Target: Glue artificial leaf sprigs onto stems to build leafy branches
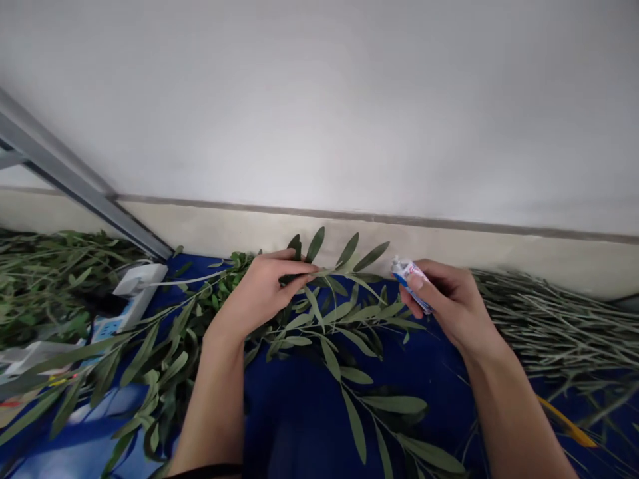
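Between the thumb and fingers of my left hand [269, 279] is the stem of an olive-like leafy sprig [344, 269], its narrow green leaves pointing up and right. My right hand [444, 299] is closed around a small blue, white and red printed object [412, 279] with a silvery end, like a lighter or small tube; I cannot tell which. That end faces up and left, a short gap away from the sprig's leaf tips. More leafy branches [349, 326] lie below both hands on the blue surface [304, 419].
A white power strip [142, 286] with plugs and cables lies at the left, beside a heap of greenery [44, 279]. Bundled thin stems [554, 319] lie at the right near a yellow strip [569, 422]. Behind rise a pale wall [319, 120] and a metal post [94, 193].
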{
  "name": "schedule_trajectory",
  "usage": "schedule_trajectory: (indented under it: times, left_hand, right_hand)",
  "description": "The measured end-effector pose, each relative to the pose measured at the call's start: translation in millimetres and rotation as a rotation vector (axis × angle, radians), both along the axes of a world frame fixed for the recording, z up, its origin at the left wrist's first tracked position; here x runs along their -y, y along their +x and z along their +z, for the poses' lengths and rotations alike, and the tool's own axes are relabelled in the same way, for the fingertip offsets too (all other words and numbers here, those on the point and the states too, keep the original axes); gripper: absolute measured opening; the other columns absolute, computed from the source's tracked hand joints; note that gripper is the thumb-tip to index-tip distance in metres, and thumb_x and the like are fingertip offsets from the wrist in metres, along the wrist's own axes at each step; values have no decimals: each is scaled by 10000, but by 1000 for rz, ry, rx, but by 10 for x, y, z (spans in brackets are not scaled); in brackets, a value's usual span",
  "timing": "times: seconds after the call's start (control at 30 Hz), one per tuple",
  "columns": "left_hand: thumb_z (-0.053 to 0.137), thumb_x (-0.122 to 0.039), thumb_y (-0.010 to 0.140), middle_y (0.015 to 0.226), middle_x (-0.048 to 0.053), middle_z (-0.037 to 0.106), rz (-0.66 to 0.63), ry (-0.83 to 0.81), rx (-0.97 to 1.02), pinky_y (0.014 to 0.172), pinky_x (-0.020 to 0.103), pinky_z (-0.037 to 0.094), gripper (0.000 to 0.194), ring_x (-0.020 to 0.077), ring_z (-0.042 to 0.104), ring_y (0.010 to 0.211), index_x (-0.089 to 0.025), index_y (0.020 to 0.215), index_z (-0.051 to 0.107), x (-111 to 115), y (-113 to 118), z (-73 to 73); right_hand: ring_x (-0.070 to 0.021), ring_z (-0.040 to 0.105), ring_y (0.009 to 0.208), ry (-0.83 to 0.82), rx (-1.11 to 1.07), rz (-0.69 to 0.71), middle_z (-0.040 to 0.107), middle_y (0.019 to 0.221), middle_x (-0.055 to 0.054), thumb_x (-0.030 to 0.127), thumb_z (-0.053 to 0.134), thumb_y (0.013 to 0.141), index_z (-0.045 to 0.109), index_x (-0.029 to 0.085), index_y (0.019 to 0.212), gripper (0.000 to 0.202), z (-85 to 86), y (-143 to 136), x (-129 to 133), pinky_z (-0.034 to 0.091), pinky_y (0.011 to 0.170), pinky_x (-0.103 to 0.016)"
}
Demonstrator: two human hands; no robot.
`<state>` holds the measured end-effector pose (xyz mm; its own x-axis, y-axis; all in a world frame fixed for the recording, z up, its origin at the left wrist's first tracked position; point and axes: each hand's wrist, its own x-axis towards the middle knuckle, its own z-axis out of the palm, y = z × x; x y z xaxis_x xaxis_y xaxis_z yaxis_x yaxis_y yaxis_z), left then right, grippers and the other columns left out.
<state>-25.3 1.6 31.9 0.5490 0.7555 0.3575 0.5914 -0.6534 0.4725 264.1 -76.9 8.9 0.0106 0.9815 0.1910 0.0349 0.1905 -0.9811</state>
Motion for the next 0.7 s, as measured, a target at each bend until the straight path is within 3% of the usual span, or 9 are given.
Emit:
schedule_trajectory:
  times: [0.13, 0.3, 0.5, 0.7]
  left_hand:
    - [670, -167, 963, 968, 61, 754, -19, 159, 83, 710, 300, 587, 220, 196, 729, 820, -258, 1083, 831, -21, 111, -70]
    - [682, -116, 948, 1053, 77, 754, -11, 321, 135, 840, 332, 620, 218, 228, 750, 989, -230, 1054, 834, -18, 234, -135]
    - [695, -105, 945, 1063, 78, 739, -7, 460, 197, 712, 305, 623, 226, 213, 748, 946, -241, 1076, 818, -8, 301, -157]
    - [747, -56, 895, 1071, 71, 729, -28, 607, 238, 788, 355, 614, 305, 205, 733, 934, -258, 1121, 785, 0, 280, -115]
  right_hand:
    - [-92, 431, 487, -65, 140, 26, 623, 600, -1, 454, 762, 904, 731, 179, 740, 322, 22, 63, 50, 308, 474, -259]
    - [-103, 407, 538, -90, 254, 44, 620, 630, -18, 493, 754, 895, 759, 162, 765, 356, 22, 100, 29, 268, 489, -270]
    - [-128, 432, 579, -70, 280, 55, 617, 675, -43, 525, 736, 902, 760, 154, 783, 390, -39, 120, 21, 274, 497, -279]
    - [-88, 308, 522, 22, 275, 82, 474, 591, 10, 448, 744, 915, 693, 161, 692, 367, -24, 99, 36, 194, 456, -267]
